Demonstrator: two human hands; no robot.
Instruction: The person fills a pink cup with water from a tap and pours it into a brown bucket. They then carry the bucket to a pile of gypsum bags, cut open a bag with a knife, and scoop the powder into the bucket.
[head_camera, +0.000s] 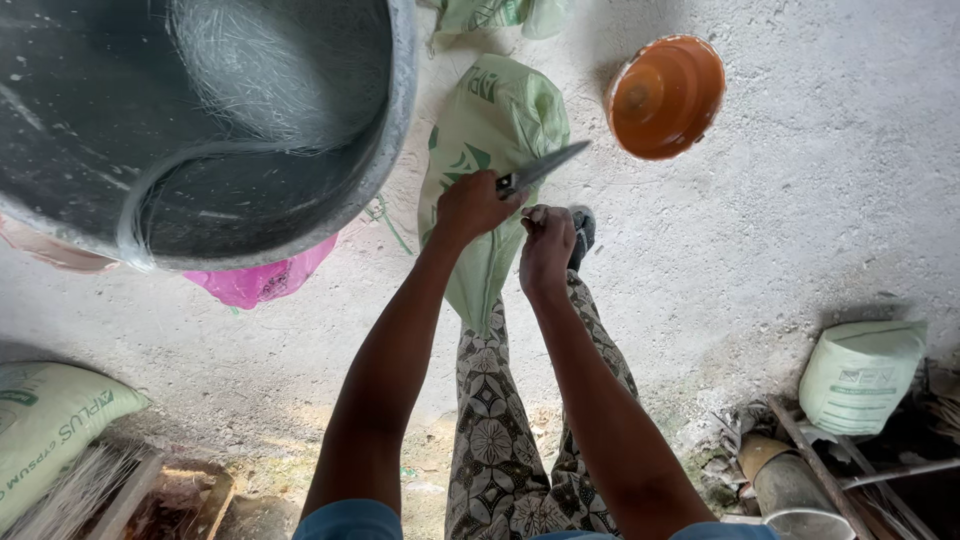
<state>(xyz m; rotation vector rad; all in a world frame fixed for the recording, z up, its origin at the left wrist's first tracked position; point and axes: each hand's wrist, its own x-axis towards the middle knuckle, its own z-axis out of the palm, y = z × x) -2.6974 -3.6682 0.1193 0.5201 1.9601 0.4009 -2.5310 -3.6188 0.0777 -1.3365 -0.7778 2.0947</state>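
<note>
Above the pale concrete floor (800, 200), beside a large grey tub (150, 120) lined with glassy fibre strands: trimming step, apparently mid-cut. Below the hands, a flattened green sack (490, 130); near it, an orange bucket (668, 95). Left hand (472, 205) wrapped shut round the handle of a knife (540, 168), blade angled up and right, over the sack. Right hand (546, 240) curled, fingers (540, 216) pinching something small and pale just beside the knife handle; what exactly, too small to tell. Next move likely needing a steady pinch and the blade kept clear of the fingertips.
</note>
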